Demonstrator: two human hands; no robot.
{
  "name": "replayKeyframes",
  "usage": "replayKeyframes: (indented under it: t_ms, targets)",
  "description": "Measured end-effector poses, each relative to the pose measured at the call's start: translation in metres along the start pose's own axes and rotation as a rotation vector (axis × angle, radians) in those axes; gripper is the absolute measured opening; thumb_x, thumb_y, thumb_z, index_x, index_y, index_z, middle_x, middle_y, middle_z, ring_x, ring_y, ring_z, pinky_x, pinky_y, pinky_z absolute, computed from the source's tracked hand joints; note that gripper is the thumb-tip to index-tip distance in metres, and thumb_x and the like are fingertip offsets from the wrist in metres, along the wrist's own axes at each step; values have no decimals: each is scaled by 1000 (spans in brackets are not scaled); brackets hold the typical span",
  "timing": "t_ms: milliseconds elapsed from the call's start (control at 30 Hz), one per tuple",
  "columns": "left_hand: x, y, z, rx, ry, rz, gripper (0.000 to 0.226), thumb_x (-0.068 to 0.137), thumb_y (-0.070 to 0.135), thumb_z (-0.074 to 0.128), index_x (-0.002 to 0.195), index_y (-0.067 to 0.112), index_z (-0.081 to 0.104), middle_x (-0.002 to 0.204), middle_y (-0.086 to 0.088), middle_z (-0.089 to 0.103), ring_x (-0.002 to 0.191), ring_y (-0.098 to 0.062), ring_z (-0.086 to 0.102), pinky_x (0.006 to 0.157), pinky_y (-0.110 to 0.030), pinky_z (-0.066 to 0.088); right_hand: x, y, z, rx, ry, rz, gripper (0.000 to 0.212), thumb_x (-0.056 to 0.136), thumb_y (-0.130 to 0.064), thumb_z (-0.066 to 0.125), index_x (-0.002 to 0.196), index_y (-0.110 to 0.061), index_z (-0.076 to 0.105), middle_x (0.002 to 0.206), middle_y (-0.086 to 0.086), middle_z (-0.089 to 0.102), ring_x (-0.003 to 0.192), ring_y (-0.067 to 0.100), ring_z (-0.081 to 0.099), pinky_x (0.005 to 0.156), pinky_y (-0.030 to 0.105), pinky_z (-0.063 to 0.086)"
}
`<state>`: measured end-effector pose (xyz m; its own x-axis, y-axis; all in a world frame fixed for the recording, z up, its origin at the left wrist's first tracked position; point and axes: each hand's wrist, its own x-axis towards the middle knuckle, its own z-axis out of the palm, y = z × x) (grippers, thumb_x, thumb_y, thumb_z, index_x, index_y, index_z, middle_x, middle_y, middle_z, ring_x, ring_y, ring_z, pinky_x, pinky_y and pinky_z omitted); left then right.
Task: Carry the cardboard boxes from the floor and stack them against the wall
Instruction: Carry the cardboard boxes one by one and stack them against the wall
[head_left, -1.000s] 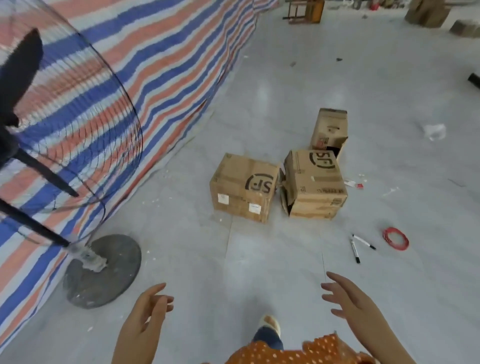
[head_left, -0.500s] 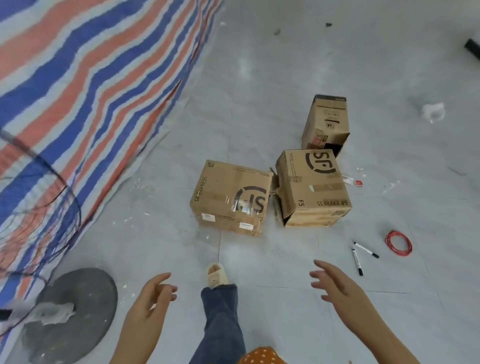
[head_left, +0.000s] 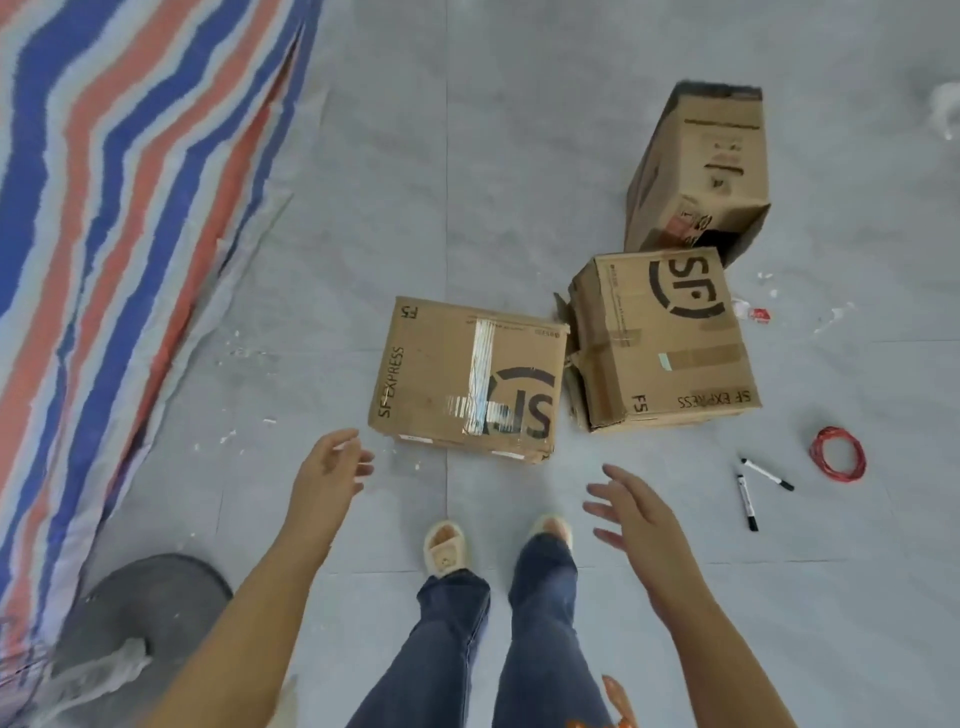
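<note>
Three brown cardboard boxes lie on the grey tiled floor. The nearest box (head_left: 462, 376), printed SF EXPRESS, sits just ahead of my feet. A second SF box (head_left: 660, 340) with a torn left side touches its right edge. A third, taller box (head_left: 701, 171) lies tipped behind that one. My left hand (head_left: 327, 470) hovers with relaxed fingers close to the near left corner of the nearest box, not touching it. My right hand (head_left: 631, 514) is spread, empty, below the box's near right corner.
A striped blue, orange and white tarp (head_left: 114, 218) covers the wall at left. A round grey fan base (head_left: 135, 623) stands at lower left. Two black markers (head_left: 756, 486) and a red coil (head_left: 837, 451) lie on the floor at right, with paper scraps (head_left: 753, 313) nearby.
I have stepped closer and the view has tilted down. The boxes now lie right before my feet, both hands have reached forward toward the nearest box, and the fan cage has left the view.
</note>
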<state>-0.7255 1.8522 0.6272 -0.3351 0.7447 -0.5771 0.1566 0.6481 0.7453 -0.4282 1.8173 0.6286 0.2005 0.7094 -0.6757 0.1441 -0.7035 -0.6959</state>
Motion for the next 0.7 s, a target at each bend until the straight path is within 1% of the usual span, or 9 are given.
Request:
replayKeyframes:
  t_ms: [67, 167, 300, 400, 467, 533, 600, 633, 700]
  targets:
    - [50, -23, 21, -72, 67, -105, 18, 100, 21, 44, 113, 14, 54, 96, -7, 62, 88, -20, 61, 80, -33, 49, 53, 16, 19, -22, -7, 60, 26, 102, -21, 39, 127, -21, 49, 116, 2, 62, 95, 11, 63, 74, 17, 51]
    - [124, -71, 55, -56, 118, -221, 16, 99, 21, 44, 112, 14, 52, 96, -6, 59, 89, -21, 58, 81, -35, 47, 138, 52, 43, -74, 12, 146, 33, 102, -26, 38, 133, -18, 46, 129, 6, 56, 106, 19, 58, 86, 27, 48]
    - [220, -135, 87, 21, 170, -318, 16, 98, 19, 48, 113, 13, 49, 92, -10, 55, 75, -16, 54, 70, -31, 46, 241, 108, 66, -200, 52, 218, 39, 103, -27, 34, 141, -18, 39, 144, 7, 45, 124, 25, 48, 104, 39, 43]
    - [284, -172, 97, 231, 225, -298, 44, 98, 26, 48, 137, 7, 40, 131, -20, 50, 114, -34, 53, 90, -37, 43, 298, 143, 77, -252, 88, 272, 47, 102, -34, 34, 148, -22, 27, 151, 5, 35, 132, 28, 41, 104, 38, 37]
    - [318, -193, 102, 296, 285, -280, 54, 99, 30, 44, 145, 5, 31, 146, -14, 40, 130, -30, 41, 103, -34, 35, 328, 165, 85, -245, 75, 296, 51, 102, -40, 33, 148, -23, 24, 153, 4, 33, 134, 27, 40, 103, 37, 37]
    - [343, -210, 107, 237, 286, -303, 48, 98, 35, 41, 137, 7, 43, 137, -11, 48, 119, -25, 49, 101, -36, 38, 348, 183, 95, -186, 52, 285, 43, 102, -42, 30, 140, -22, 33, 142, 5, 46, 118, 19, 53, 96, 28, 46]
    - [355, -221, 110, 43, 271, -351, 29, 98, 40, 41, 111, 18, 55, 109, -2, 60, 89, -13, 56, 84, -33, 44, 354, 194, 105, -71, 47, 266, 35, 103, -42, 26, 130, -26, 40, 124, -1, 58, 98, 7, 57, 79, 15, 45]
    - [357, -223, 109, -37, 276, -365, 24, 98, 42, 43, 103, 23, 56, 99, 5, 61, 82, -8, 56, 80, -31, 45, 355, 198, 109, -13, 47, 263, 33, 103, -43, 25, 128, -30, 42, 118, -6, 60, 96, 5, 58, 76, 13, 45]
    - [356, -226, 104, -107, 256, -374, 19, 96, 45, 47, 99, 30, 58, 92, 13, 62, 84, -2, 57, 79, -30, 47, 354, 200, 111, 78, 56, 279, 26, 102, -45, 26, 117, -40, 46, 106, -18, 61, 94, 4, 61, 74, 15, 47]
